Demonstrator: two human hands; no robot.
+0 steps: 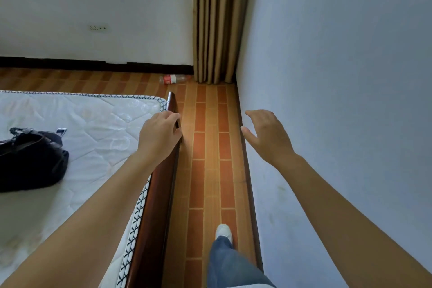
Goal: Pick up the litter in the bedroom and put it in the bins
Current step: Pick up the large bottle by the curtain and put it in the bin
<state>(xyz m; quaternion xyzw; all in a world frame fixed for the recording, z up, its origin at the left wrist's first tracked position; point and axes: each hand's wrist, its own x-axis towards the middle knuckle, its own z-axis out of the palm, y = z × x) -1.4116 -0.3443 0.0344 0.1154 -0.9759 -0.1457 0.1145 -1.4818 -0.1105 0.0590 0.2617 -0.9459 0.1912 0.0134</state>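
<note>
One clear plastic bottle (174, 79), red label, lies on its side

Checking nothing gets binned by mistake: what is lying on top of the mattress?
A black bag lies on the mattress, with a small white-edged item at its far edge. Whatever is under the bag is hidden.

one bottle (174, 79), one bag (30, 159), two hands
</note>
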